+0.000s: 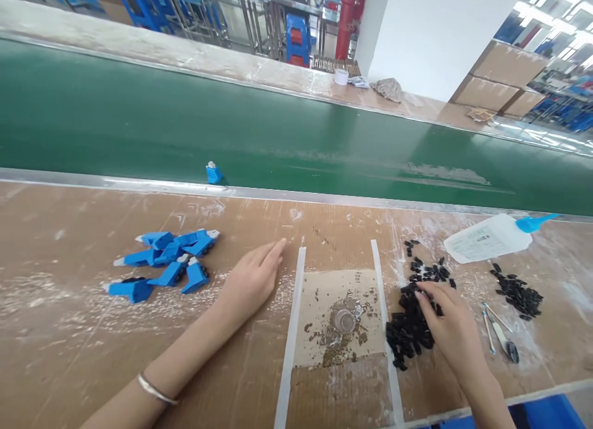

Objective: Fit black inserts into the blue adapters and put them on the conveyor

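My left hand [254, 273] rests on the brown tabletop, fingers stretched toward the belt, and nothing shows in it. To its left lies a loose group of blue plastic parts [169, 253] with whitish tips. My right hand [451, 324] reaches into a pile of small black plastic pieces [410, 327], thumb and forefinger closing at a black piece on its top edge. Between my hands, a small clear round cup [345, 321] sits on a stained cardboard sheet [319, 348] spotted with dried drips.
Tape strips [293, 330] flank the cardboard. At right lie a white bottle with a blue nozzle [488, 237], a second black pile [519, 293], cotton swabs [488, 331] and a small tool [504, 342]. One blue part [214, 173] stands on the green conveyor belt [278, 138].
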The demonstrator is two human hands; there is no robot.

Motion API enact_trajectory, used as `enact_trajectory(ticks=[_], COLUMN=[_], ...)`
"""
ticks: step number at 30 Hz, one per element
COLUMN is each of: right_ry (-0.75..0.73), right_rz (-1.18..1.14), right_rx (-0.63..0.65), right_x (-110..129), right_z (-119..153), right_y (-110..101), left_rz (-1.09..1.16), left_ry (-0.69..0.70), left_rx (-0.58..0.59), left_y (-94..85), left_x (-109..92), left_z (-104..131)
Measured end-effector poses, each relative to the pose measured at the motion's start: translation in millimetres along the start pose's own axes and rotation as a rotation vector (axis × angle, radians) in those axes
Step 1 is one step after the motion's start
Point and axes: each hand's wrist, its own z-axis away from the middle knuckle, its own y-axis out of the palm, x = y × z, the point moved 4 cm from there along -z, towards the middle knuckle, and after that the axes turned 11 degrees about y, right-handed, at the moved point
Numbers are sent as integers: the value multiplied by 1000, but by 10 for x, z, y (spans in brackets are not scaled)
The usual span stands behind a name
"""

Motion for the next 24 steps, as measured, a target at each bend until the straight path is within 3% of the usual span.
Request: enact_trajectory(ticks=[3, 6, 8, 11, 15, 20, 24], right_ry=[-95, -173, -216, -269, -323, -399, -435], right_rz=[40, 91, 127, 178, 247, 308, 390], right_rx=[104, 183, 220, 241, 212, 139, 72], right_x=[-10, 16, 22, 15, -12, 23, 174], right_z=[30, 24, -4, -49, -72, -29, 50], right_y=[150, 289, 348, 397, 445, 475, 484], left_rz=[-347, -590, -635, -520, -235, -132, 24], left_ry=[43, -36, -109, -207, -435, -672, -784], left_rx=[1, -36, -45, -50, -139, -286, -391], left_y=[-160, -395, -533, -638, -590, -492, -496], left_x=[213, 403, 490, 541, 651, 1035, 1218], left_z=[-25, -1, -15, -175, -631, -1205, -1433])
